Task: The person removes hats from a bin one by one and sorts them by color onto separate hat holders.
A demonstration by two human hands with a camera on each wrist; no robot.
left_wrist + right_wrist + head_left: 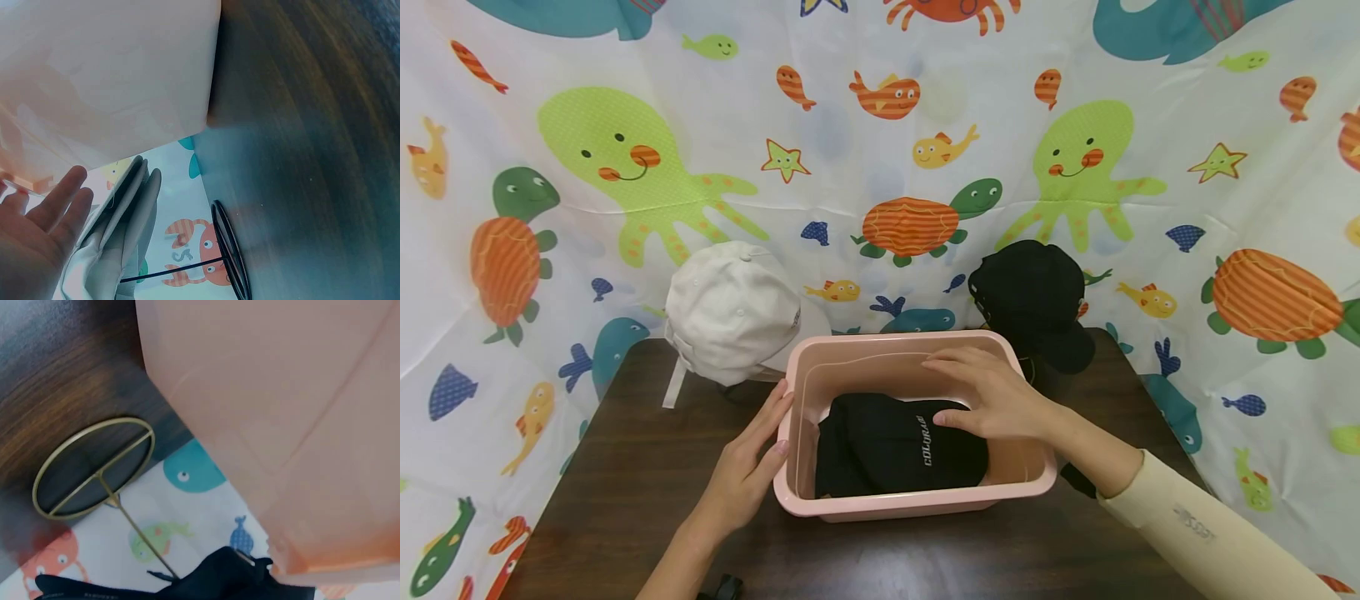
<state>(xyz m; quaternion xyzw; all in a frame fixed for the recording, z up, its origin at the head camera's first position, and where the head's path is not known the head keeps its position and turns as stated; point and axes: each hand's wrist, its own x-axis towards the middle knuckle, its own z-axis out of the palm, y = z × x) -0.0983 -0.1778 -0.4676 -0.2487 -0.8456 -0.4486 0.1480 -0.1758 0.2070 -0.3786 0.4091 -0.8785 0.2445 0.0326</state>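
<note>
A pink plastic bin (925,505) stands on the dark table. Inside it lies a black cap (880,446) with white lettering, its front facing right. My left hand (741,467) rests against the bin's left side, fingers straight along the rim; the left wrist view shows these fingers (59,209) beside the bin's wall. Over the right half of the bin is my right hand (1003,400), its fingers spread and relaxed, with the thumb overlapping the cap's lettered part in the head view. The right wrist view shows the bin's outer wall (262,394), not the hand.
A white cap (730,308) hangs on a stand with a black wire base (231,256), behind the bin's left corner. Another black cap (1030,292) sits at the back right on a gold stand (94,469). Behind the table (625,500) hangs a sea-animal curtain (820,192).
</note>
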